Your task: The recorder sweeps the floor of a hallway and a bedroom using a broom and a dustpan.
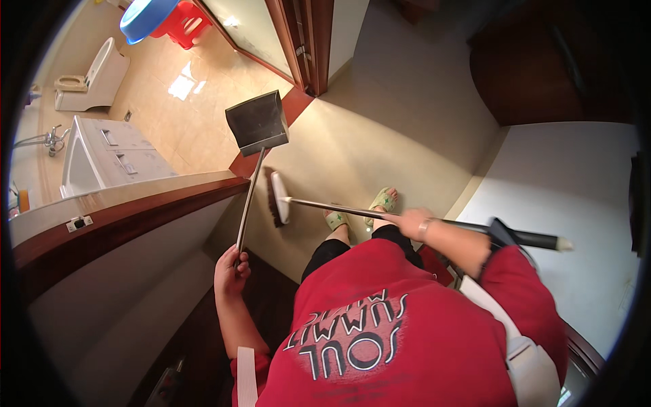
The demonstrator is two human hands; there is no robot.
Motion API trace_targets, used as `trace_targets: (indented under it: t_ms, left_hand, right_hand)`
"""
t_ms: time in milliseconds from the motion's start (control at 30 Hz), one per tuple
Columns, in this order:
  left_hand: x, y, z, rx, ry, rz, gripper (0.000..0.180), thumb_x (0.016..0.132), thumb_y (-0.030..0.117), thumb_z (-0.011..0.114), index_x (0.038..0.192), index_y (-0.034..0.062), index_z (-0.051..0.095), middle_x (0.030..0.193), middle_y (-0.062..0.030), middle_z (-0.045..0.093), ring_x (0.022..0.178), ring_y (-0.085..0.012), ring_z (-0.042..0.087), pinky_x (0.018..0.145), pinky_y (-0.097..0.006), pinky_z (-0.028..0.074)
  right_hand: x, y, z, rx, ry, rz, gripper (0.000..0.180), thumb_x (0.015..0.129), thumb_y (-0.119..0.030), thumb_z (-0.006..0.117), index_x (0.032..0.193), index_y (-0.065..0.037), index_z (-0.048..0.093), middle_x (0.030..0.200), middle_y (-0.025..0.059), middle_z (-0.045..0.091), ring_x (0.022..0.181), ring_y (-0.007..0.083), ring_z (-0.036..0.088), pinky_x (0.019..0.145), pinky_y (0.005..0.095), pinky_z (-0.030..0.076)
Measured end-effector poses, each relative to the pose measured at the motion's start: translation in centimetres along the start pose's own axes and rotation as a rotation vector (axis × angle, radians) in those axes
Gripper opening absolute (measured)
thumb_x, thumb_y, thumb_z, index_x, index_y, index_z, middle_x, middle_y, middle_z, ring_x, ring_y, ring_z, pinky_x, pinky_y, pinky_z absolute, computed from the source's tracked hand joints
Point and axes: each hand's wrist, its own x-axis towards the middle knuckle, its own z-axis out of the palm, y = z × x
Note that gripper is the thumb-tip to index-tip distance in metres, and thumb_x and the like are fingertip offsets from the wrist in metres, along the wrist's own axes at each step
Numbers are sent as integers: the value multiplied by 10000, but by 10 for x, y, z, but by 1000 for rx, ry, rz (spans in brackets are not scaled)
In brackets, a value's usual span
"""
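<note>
Hands [230, 271] around dark, long-handled dustpan [258, 122]

We have a single fisheye view from the person's head, looking steeply down over the red shirt [400, 339] at the tiled floor [380, 129], near to both arms, with a bathroom doorway [271, 102] ahead-left and the rim perhaps too dark to read.
</note>
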Motion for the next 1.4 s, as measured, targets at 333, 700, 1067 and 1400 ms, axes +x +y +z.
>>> trace_targets:
  t_ms: [333,700,1067,1400]
  left_hand:
    - [11,-17,0,145,31,-23,127,781,110,390,885,53,438,582,-10,441,405,-56,362,343,-169,293]
    - [52,-11,46,347,62,-210,66,763,113,404,715,72,423,577,-30,438,396,-71,360,327,-181,290]
    - [71,11,200,617,-8,-267,56,754,123,425,731,72,416,583,-34,435,406,-72,348,323,-175,253]
    - [136,24,348,1004,-118,-260,96,748,119,421,690,43,419,551,-29,416,401,-78,347,319,-192,257]
  right_hand:
    - [18,69,19,157,13,232,408,780,-225,384,1170,-320,313,951,106,526,871,263,498,756,349,396]
    - [-143,125,68,448,58,496,393,774,-205,371,1164,-234,340,884,128,543,820,280,517,730,374,399]
    - [-46,152,143,846,162,493,393,779,-175,340,1161,-265,338,980,114,512,905,252,496,756,349,389]
    - [-195,138,203,1156,-43,817,353,784,-232,333,1135,-237,376,903,153,531,809,298,526,695,380,413]
